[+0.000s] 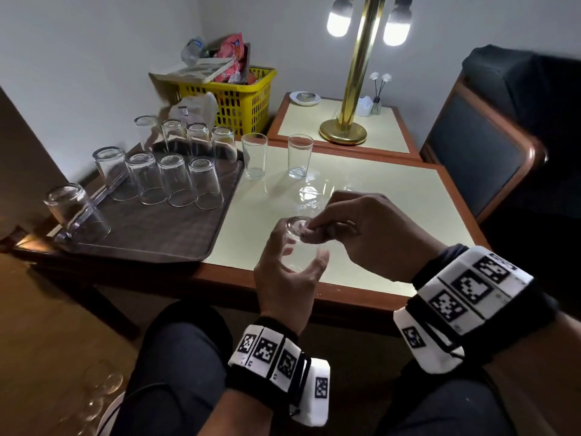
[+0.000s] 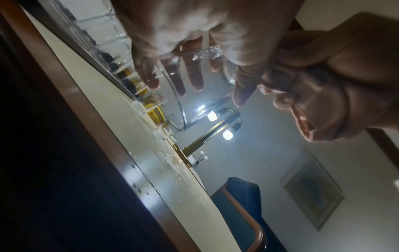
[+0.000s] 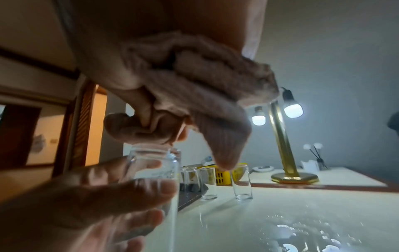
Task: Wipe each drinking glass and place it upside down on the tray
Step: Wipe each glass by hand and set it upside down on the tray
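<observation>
Cream table [image 1: 393, 196] sitting lamplit, glasses waiting on it.
Left hand [image 1: 284, 278] is gripping a glass [image 1: 298, 234]; right hand [image 1: 367, 228] is pinching a cloth [image 3: 194, 95] against its top.

Clear glass [image 1: 297, 243], ribbed cloth [image 3: 194, 88]

White walls, brass lamp [image 1: 358, 73] lit, blue chair [image 1: 490, 143] beside cream-topped table [image 1: 377, 196]
</observation>
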{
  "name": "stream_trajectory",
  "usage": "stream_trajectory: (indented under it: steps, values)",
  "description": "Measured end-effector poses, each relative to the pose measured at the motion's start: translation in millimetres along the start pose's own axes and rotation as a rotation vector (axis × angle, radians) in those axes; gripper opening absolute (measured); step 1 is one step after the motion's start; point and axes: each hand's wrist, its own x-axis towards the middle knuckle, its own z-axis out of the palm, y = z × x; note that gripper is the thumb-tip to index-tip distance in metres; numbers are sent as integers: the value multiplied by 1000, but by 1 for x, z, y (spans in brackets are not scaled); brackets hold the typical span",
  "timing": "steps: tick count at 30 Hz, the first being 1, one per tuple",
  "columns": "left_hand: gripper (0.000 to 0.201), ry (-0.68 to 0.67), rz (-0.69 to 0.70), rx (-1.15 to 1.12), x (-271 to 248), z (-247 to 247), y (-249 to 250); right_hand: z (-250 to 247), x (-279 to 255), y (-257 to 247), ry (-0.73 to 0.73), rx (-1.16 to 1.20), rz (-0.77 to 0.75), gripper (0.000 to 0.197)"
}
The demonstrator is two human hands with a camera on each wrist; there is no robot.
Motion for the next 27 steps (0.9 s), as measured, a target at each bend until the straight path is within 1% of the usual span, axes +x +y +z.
stream_trajectory:
  steps: [2,3,5,7,10,12,14,16,18,20,22,23,25,27]
  values:
    - [75,-2,8,16,-1,3,3,1,2,5,40,-63,25,19]
    - [78,-9,5,18,-2,5,5,3,3,3,58,-77,12,19]
    - [79,-8,16,23,-1,5,5,7,3,-3,38,-41,-27,17]
    - [74,12,34,26,0,1,1,3,0,-4,-2,12,-18,16]
    - [75,8,25,30,-3,5,3,-4,2,10,9,-66,51,22]
    - [78,-34,18,42,-7,13,7,-3,3,8,16,-96,42,22]
    - [78,-36,12,39,-6,14,5,-3,1,3,-25,-37,-4,22]
    - [77,-26,-6,28,-5,10,1,-8,-5,4,-45,12,9,21]
    - [77,-31,-20,19,-7,10,0,-10,-5,13,-24,-38,49,22]
    - [79,-59,-37,19,-9,15,0,-4,-4,12,-4,-95,39,18]
    - [80,-56,-38,26,-7,15,-3,3,-6,5,-3,-50,-9,15]
    - [78,-43,-29,30,-5,12,-5,3,-8,3,-8,2,-8,14]
    - [77,-27,-13,42,-2,5,-8,-1,-10,7,-6,51,34,15]
    - [80,-49,-14,39,-2,7,-4,-3,-7,17,7,-22,86,18]
